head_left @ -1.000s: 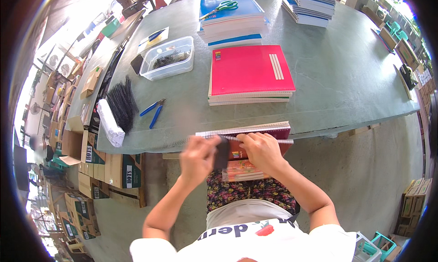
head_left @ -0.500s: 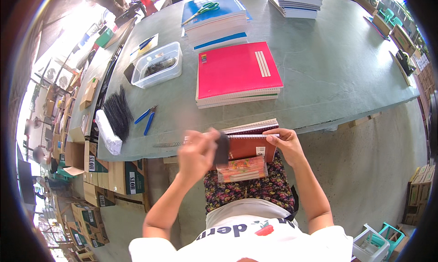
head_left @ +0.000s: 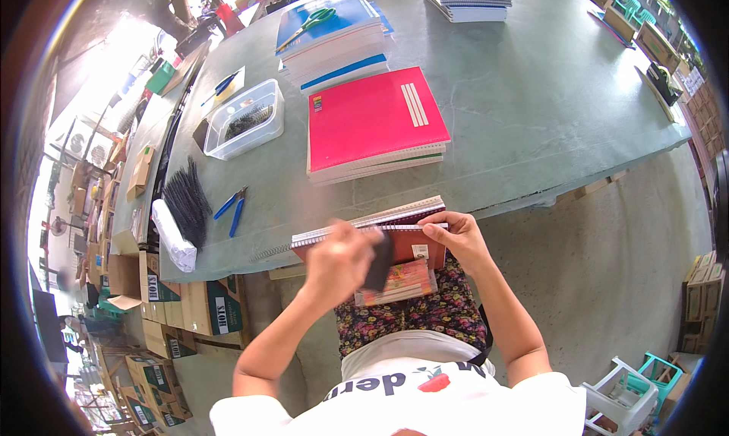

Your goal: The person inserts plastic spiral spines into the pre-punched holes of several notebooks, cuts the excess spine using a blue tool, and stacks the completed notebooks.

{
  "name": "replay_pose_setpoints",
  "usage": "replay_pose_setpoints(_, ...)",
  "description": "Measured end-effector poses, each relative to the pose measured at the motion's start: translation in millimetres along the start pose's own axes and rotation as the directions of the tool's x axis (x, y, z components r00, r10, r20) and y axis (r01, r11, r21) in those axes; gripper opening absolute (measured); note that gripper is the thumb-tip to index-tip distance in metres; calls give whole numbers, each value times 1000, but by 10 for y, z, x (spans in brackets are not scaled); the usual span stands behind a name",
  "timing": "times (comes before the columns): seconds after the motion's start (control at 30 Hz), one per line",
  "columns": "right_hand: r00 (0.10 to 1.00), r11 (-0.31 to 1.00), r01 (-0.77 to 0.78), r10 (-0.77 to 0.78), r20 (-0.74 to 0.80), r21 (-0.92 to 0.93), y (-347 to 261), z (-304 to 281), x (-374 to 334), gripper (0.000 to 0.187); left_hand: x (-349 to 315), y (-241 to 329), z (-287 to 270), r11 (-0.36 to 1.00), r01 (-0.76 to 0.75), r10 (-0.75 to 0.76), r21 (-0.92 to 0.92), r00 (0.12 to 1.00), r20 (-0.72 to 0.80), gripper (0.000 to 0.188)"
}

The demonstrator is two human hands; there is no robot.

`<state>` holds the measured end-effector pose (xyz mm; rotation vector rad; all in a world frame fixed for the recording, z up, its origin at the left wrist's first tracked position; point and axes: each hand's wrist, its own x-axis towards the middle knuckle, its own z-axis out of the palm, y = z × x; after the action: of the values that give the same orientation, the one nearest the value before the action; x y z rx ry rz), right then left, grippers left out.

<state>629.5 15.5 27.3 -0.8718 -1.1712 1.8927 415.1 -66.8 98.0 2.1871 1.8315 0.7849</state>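
Moved: since half a second ago I see the left hand [head_left: 343,260] has dropped lower and crossed over the dark red notebook [head_left: 414,242]; the right hand [head_left: 458,240] stays at the book's right end.
Left hand: clenched around a small dark block [head_left: 377,263] (blurred, so I cannot tell what it is), pressed against the notebook's front.
Right hand: grasping the dark red notebook at its right end, fingers curled over the top edge.
Notebook: lying on the lap at the near edge of the surface [head_left: 531,117], its wire spiral [head_left: 357,227] along the top edge, sticking out toward 9 o'clock.
Under it: a clear packet of orange and pink items [head_left: 402,282], on the lap at 6 o'clock of the notebook.
At 12 o'clock: a red-covered notebook stack [head_left: 372,121] on the surface.
Further at 12 o'clock: a blue stack with green-handled scissors [head_left: 307,20] on top.
At 10 o'clock: blue-handled pliers [head_left: 231,206], a bundle of black combs [head_left: 186,200], a clear tub [head_left: 243,121].
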Motion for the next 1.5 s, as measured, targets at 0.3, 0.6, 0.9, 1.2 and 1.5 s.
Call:
replay_pose_setpoints(0.3, 999, 999, 23, -24, -21, -32, 76, -18, 8, 24, 93, 225, 64, 982, -107, 121, -153, 989, 88, 30)
replay_pose_setpoints(0.6, 998, 994, 31, -36, 45, 102, 29, 22, -40, 45, 399, 315, 49, 978, -5, -80, -207, 911, -404, 31)
replay_pose_setpoints(0.9, 999, 994, -44, 46, -19, 97, 20, -20, -67, 44, 485, 393, 200, 982, -142, 144, -121, 990, 5, 33)
replay_pose_setpoints(1.2, 975, 955, 220, -223, 6, -201, 123, 76, -45, 26, 1411, -513, -132, 982, 8, 74, 189, 904, -421, 33)
replay_pose_setpoints(1.5, 996, 951, 50, -69, -54, -306, 276, -38, -74, 9, 559, 405, 598, 938, -311, 326, -153, 941, 87, 15)
